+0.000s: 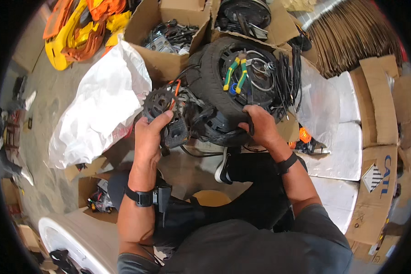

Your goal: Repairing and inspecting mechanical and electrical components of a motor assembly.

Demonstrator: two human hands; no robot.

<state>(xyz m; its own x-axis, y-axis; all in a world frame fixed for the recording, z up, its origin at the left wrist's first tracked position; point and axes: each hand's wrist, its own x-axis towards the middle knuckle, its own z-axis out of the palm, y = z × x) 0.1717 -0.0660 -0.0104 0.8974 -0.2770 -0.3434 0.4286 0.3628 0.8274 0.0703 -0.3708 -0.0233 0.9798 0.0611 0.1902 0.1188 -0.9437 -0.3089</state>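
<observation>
My left hand (148, 134) grips a black slotted part (177, 130), thumb on top, with a round perforated disc at its upper end. Dark cables and an orange wire lie around that part. Closed around a slim dark tool (250, 125), my right hand (264, 127) is at the near edge of a black tyre (210, 75); most of the tool is hidden by the fingers. On the wheel inside the tyre rest green-and-yellow pliers (243, 76) and a small blue round piece (233, 88). A bundle of black cables (287, 82) hangs at the tyre's right side.
Behind the tyre stand cardboard boxes (156, 66) of metal parts. A white sack (102, 100) lies to the left, orange and yellow pieces (73, 34) beyond it. White foam blocks (338, 160) line the right. A white tub (77, 228) is at lower left.
</observation>
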